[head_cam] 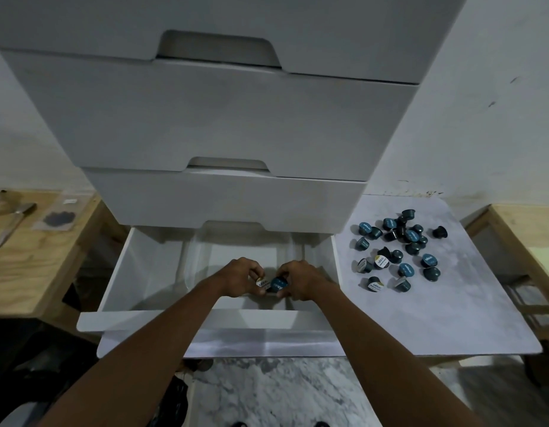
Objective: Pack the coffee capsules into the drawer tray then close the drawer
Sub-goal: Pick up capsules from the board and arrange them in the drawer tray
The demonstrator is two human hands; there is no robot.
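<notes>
- The left hand (241, 277) was bare, with only skin showing over its back and knuckles.
- The right hand (302, 280) was bare in the same way, wrist included.
- The left forearm (150, 343) was uncovered along all of its visible length, long and slim, and widened toward the lower edge of the view.
- The right forearm (375, 340) looked alike: uncovered skin right down to the frame's edge.
- Two dark rounded tips (237, 424) sat at the very bottom edge, perhaps shoes; too little showed to tell.
</notes>
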